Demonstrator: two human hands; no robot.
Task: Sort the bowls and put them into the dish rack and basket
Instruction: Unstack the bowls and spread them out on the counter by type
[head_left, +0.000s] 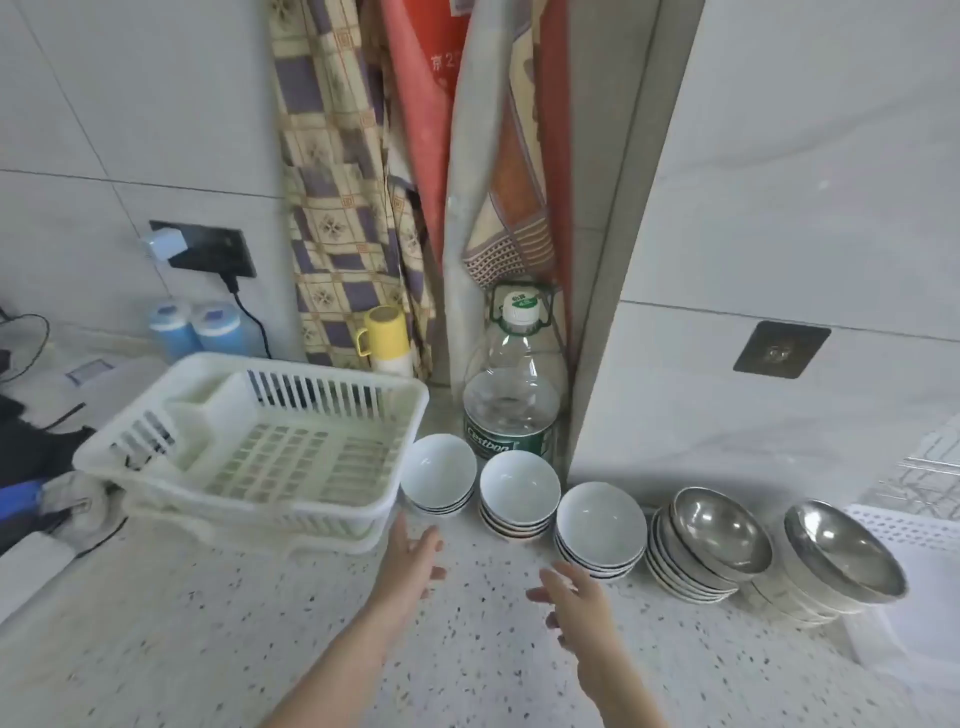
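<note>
Head view: both hands, left hand and right hand, empty, fingers relaxed; bottle reads "cestbon".

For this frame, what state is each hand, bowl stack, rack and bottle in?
left hand: open, holding nothing
right hand: open, holding nothing
dish rack: holds no bowls
white bowl stacks: three, upright
steel bowl stacks: two, tilted
water bottle: capped, upright

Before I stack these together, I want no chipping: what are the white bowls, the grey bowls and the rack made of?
The white bowls look like glazed ceramic: smooth, glossy white inside, dark-lined rims. The grey bowls look like polished steel: mirror-like reflections, thin rims. The rack looks like matte white plastic, moulded with slots and ribs.
</note>
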